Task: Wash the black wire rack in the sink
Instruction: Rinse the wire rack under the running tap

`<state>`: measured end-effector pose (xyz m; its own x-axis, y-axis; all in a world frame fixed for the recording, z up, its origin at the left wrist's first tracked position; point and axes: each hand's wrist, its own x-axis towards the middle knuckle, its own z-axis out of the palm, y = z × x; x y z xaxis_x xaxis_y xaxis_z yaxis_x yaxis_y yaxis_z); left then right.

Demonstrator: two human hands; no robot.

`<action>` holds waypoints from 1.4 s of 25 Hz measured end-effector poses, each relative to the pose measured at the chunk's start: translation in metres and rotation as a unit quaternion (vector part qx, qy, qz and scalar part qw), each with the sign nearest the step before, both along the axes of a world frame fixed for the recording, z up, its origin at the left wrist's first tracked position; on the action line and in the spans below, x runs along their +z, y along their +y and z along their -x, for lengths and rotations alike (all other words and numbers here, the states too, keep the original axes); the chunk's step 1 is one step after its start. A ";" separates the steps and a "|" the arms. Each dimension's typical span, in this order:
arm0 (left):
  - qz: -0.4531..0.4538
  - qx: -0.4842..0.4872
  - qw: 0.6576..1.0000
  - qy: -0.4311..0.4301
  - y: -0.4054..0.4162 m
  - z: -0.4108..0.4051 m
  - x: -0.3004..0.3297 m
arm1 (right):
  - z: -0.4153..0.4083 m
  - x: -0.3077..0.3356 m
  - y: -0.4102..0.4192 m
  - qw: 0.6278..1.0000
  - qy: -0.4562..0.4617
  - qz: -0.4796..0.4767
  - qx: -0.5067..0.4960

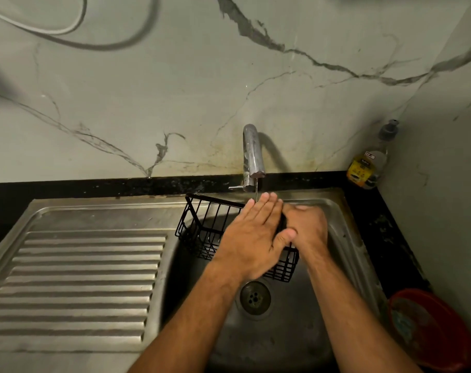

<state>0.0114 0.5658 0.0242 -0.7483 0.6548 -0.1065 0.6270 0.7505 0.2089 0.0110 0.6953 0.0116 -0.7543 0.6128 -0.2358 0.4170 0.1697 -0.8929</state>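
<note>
Gripping the black wire rack point(202, 232) over the sink point(344, 238), the right hand point(307, 224) curls round its end; the left hand point(250, 235) lies flat across it, fingers straight, under the tap point(251, 154). A soap bottle point(369, 165) stands in the corner, its yellow label unreadable.

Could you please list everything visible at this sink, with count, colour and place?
wire rack: one, black, in the sink basin under the tap
sink: one, steel, with ribbed drainboard to its left
tap: one, chrome, at the back wall, thin stream running
drain: one, dark, basin floor
soap bottle: one, clear with yellow label, back right corner
tub: one, red, right counter
cables: two, white and dark, on the wall
hands: left hand flat over the rack; right hand curled round its right end
</note>
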 end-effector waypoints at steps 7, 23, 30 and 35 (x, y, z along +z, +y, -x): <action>0.045 0.069 0.996 0.019 -0.029 0.032 0.001 | -0.010 0.000 0.010 1.000 -0.007 -0.019 0.011; 0.143 0.155 0.961 0.181 0.005 0.057 0.034 | 0.003 0.005 0.004 0.912 0.028 -0.316 0.261; -0.213 0.196 0.949 -0.120 -0.008 0.074 0.033 | 0.024 -0.015 0.022 0.981 -0.052 -0.124 0.141; -0.235 0.230 0.912 -0.244 -0.022 0.064 0.025 | 0.009 -0.037 0.025 0.997 -0.046 0.005 0.054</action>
